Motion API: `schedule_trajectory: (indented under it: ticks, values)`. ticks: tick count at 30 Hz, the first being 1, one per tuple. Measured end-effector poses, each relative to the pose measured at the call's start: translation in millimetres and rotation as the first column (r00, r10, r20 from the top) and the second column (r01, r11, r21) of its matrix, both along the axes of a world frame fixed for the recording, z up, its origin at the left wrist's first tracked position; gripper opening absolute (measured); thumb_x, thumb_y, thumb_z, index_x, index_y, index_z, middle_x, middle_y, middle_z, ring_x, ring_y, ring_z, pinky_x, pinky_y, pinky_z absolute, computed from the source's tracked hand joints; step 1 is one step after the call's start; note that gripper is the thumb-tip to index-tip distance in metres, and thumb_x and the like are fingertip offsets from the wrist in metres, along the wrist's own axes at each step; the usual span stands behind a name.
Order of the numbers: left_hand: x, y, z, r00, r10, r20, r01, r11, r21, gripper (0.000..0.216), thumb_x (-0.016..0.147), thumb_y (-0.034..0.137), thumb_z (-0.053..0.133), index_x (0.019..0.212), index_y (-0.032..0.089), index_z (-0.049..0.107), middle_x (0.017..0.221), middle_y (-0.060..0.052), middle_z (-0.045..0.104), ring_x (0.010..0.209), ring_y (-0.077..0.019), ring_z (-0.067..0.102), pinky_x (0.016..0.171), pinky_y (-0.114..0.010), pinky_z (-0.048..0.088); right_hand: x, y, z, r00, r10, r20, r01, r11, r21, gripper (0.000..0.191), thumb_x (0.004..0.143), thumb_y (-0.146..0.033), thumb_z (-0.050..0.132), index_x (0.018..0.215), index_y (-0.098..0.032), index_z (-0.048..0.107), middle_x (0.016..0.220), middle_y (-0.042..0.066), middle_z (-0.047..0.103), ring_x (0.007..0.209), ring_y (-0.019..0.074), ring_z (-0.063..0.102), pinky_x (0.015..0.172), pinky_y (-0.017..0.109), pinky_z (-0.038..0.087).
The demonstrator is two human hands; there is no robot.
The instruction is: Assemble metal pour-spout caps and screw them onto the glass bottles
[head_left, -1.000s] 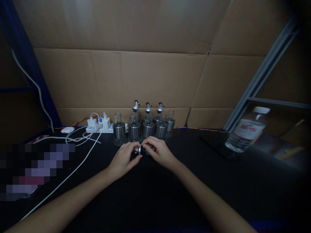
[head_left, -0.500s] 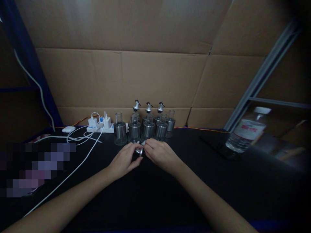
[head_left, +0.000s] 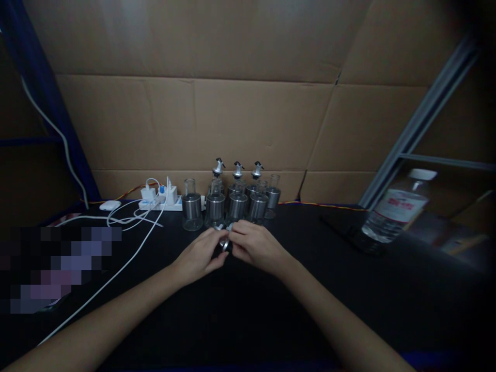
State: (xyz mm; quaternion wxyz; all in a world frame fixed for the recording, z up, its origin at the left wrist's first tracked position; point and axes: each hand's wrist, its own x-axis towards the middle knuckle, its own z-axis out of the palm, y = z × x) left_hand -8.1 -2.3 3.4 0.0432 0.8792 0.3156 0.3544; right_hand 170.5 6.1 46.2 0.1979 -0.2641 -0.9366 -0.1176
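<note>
Presently we are clamping the fingers of our left hand (head_left: 200, 254) and right hand (head_left: 256, 246) on a small metal spout fitting (head_left: 224, 243) near the table's (head_left: 271, 310) back edge, just before the bottles, where three spouted bottles (head_left: 237, 173) are standing behind open-necked bottles (head_left: 190, 209).

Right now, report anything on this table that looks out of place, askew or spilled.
Nothing looks spilled or broken. Three rear bottles carry pourer tops; the front bottles stand open-necked. The left hand and right hand pinch a small metal piece. White cables sprawl loose across the table.
</note>
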Motion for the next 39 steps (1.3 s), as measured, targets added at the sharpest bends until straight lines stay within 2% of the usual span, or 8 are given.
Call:
schedule_trajectory:
  ticks: [15, 33, 39]
  values:
    - [1.2, 2.6, 0.0, 0.995, -0.090, -0.037, 0.091, 0.994, 0.055, 0.033, 0.082, 0.024, 0.043, 0.114, 0.016, 0.040, 0.102, -0.009, 0.055, 0.097, -0.0189, 0.049, 0.084, -0.036, 0.042, -0.8, 4.7, 1.1, 0.991, 0.079, -0.105, -0.089, 0.992, -0.093, 0.012, 0.064, -0.004, 0.048, 0.064, -0.015, 0.052, 0.064, -0.001, 0.046, 0.062, 0.0104, 0.041, 0.057, 0.021, 0.034]
    - [1.4, 0.9, 1.0, 0.996, -0.083, -0.035, 0.084, 0.996, 0.007, 0.031, 0.082, 0.023, 0.043, 0.112, 0.015, 0.042, 0.101, -0.008, 0.056, 0.095, -0.0179, 0.049, 0.084, -0.032, 0.041, -2.6, 2.8, 3.0, 0.992, 0.074, -0.105, -0.089, 0.985, -0.146, 0.011, 0.064, -0.004, 0.046, 0.062, -0.015, 0.049, 0.063, -0.001, 0.046, 0.061, 0.0096, 0.041, 0.059, 0.021, 0.034]
    - [-4.6, 7.3, -1.8, 0.996, -0.076, -0.045, 0.080, 0.993, 0.085, 0.032, 0.080, 0.023, 0.046, 0.110, 0.015, 0.042, 0.101, -0.008, 0.055, 0.093, -0.0184, 0.049, 0.082, -0.035, 0.041, -2.8, 3.4, -3.9, 0.979, 0.041, -0.198, -0.075, 0.983, -0.167, 0.010, 0.069, -0.006, 0.045, 0.067, -0.015, 0.049, 0.068, 0.000, 0.047, 0.065, 0.0101, 0.044, 0.059, 0.021, 0.035]
